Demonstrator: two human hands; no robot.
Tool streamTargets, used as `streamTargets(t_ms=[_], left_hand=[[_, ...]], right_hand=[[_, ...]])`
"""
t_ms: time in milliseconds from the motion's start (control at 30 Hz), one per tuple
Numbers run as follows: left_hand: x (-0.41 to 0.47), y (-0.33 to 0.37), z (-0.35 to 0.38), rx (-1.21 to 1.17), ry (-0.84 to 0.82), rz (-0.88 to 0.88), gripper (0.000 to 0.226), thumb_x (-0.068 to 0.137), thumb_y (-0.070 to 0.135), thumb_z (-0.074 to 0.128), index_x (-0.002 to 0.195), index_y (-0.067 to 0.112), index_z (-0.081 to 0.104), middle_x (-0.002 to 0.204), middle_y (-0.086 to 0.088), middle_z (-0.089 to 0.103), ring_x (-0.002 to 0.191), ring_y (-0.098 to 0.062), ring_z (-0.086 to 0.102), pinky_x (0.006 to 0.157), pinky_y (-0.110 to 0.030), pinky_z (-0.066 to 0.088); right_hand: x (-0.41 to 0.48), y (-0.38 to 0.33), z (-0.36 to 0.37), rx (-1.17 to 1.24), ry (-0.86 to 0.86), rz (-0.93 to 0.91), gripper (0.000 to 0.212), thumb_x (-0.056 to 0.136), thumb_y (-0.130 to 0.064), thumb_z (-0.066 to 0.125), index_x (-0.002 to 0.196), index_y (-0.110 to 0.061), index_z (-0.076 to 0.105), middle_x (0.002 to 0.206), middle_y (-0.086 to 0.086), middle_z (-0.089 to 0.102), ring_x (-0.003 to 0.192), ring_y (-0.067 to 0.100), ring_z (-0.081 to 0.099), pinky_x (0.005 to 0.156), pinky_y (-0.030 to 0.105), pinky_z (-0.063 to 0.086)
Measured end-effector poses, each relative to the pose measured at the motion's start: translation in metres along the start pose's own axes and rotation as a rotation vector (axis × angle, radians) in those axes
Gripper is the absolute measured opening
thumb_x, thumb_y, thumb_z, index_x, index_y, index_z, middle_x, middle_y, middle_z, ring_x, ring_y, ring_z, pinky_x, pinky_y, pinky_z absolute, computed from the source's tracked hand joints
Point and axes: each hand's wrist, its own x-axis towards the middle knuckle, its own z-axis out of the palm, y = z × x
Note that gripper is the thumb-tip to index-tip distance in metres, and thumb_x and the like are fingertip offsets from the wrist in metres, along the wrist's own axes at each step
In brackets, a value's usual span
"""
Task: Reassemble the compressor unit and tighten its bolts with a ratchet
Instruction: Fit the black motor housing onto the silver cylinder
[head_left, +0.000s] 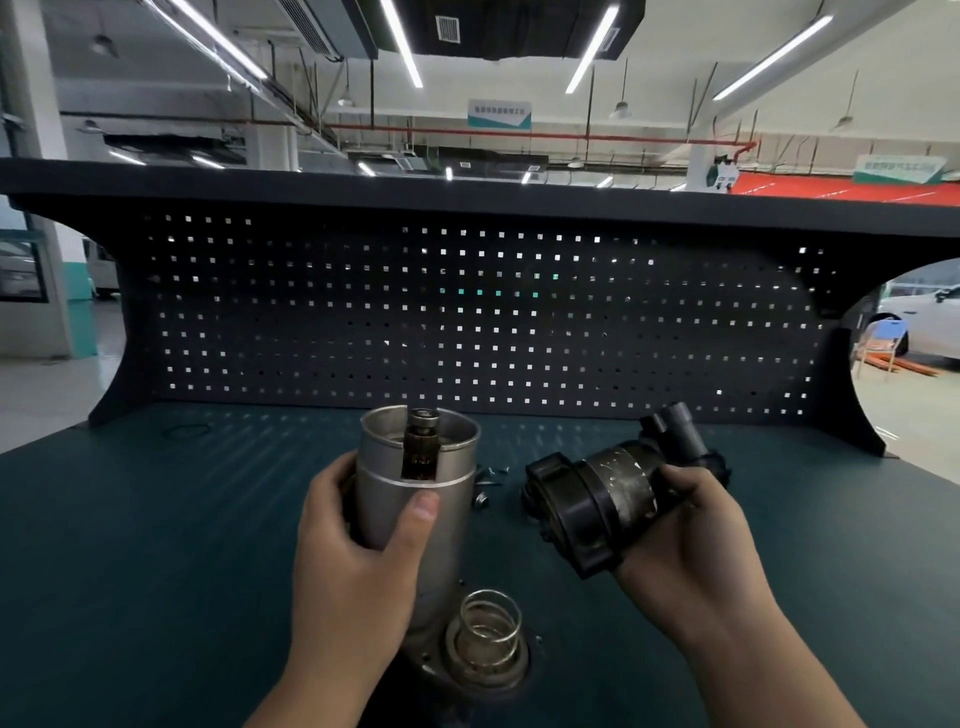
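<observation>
At the workbench, my left hand (353, 545) grips the upright silver housing (415, 483), open end up, while my right hand (685, 530) grips the black end assembly (608, 493), tilted, just beside it

L hand (347, 551) grips steel housing (415, 499), R hand (691, 540) black motor (613, 499)

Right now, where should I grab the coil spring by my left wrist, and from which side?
Probably pinch the top turns of the coil spring from above. It stands upright, its lower turns seated in the round metal base, so only upper coils are exposed; the left hand crowds its left side.
</observation>
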Motion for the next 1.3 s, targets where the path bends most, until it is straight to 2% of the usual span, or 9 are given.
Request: streamTargets(t_ms=[200,300,367,533,700,900,1033,1133,1300], left_hand=[[0.000,-0.001,0.000,0.008,-0.002,-0.007,0.049,0.054,0.070,0.060,0.100,0.059,0.047,0.112,0.011,0.061,0.094,0.005,0.059,0.071,-0.023,0.045],[0.000,-0.001,0.000,0.010,0.002,-0.007,0.049,0.054,0.069,0.060,0.100,0.059,0.047,0.113,0.013,0.060,0.095,0.006,0.058,0.072,-0.021,0.044],[0.000,0.000,0.000,0.010,0.007,-0.009,0.049,0.054,0.069,0.060,0.100,0.058,0.047,0.113,0.013,0.060,0.094,0.007,0.058,0.071,-0.020,0.043],[0.000,0.000,0.000,0.013,0.004,-0.005,0.052,0.054,0.070,0.060,0.102,0.055,0.048,0.113,0.008,0.061,0.098,-0.001,0.059,0.072,-0.022,0.044],[0.000,-0.002,0.000,0.001,0.003,0.003,0.054,0.054,0.069,0.061,0.104,0.053,0.048,0.114,0.007,0.061,0.099,-0.004,0.060,0.075,-0.027,0.046],[0.000,-0.001,0.001,0.013,0.017,-0.020,0.051,0.051,0.069,0.059,0.099,0.059,0.047,0.112,0.014,0.059,0.095,0.004,0.057,0.072,-0.021,0.043],[0.000,0.000,0.000,0.027,0.013,-0.018,0.048,0.058,0.067,0.071,0.099,0.058,0.046,0.111,0.011,0.059,0.092,0.012,0.055,0.069,-0.015,0.040],[-0.001,-0.001,0.000,0.040,0.008,-0.005,0.041,0.068,0.045,0.071,0.100,0.053,0.047,0.111,0.008,0.060,0.089,0.015,0.055,0.067,-0.014,0.039],[0.000,-0.001,-0.001,0.030,-0.002,-0.027,0.043,0.067,0.045,0.069,0.102,0.052,0.046,0.113,0.008,0.058,0.089,0.011,0.056,0.067,-0.016,0.040]], right_hand=[[0.000,-0.002,-0.002,-0.314,0.057,-0.127,0.049,0.061,-0.043,0.072,0.102,-0.018,0.069,0.089,0.002,0.073,0.083,0.019,0.070,0.074,0.043,0.056],[-0.001,0.001,0.000,-0.029,0.112,-0.012,0.043,0.071,-0.056,0.069,0.079,-0.015,0.079,0.078,0.009,0.074,0.067,0.024,0.073,0.057,0.043,0.058],[0.001,0.000,-0.002,0.086,0.151,0.029,0.052,0.081,-0.059,0.062,0.069,-0.010,0.077,0.075,0.012,0.074,0.063,0.028,0.073,0.063,0.048,0.059],[0.003,0.000,-0.005,0.084,0.115,0.046,0.043,0.081,-0.030,0.056,0.114,-0.005,0.066,0.106,0.018,0.072,0.095,0.032,0.070,0.101,0.053,0.044],[0.003,0.010,-0.007,-0.253,0.062,-0.141,0.034,0.082,-0.024,0.066,0.114,-0.013,0.063,0.105,0.014,0.073,0.092,0.031,0.072,0.068,0.042,0.058],[-0.006,0.013,-0.003,-0.567,0.038,-0.360,0.037,0.051,-0.038,0.077,0.085,-0.025,0.071,0.083,0.005,0.071,0.076,0.028,0.070,0.067,0.049,0.058],[-0.013,0.016,0.003,-0.745,0.002,-0.443,0.040,0.049,-0.044,0.075,0.086,-0.032,0.069,0.081,-0.001,0.072,0.074,0.018,0.071,0.060,0.027,0.055],[-0.018,0.016,0.008,-0.802,-0.033,-0.501,0.038,0.047,-0.045,0.074,0.084,-0.038,0.067,0.080,-0.007,0.072,0.072,0.010,0.070,0.056,0.016,0.051],[-0.025,0.016,0.012,-1.037,-0.034,-0.646,0.056,0.048,-0.051,0.075,0.101,-0.044,0.057,0.097,-0.013,0.068,0.089,0.000,0.065,0.069,0.008,0.048]])
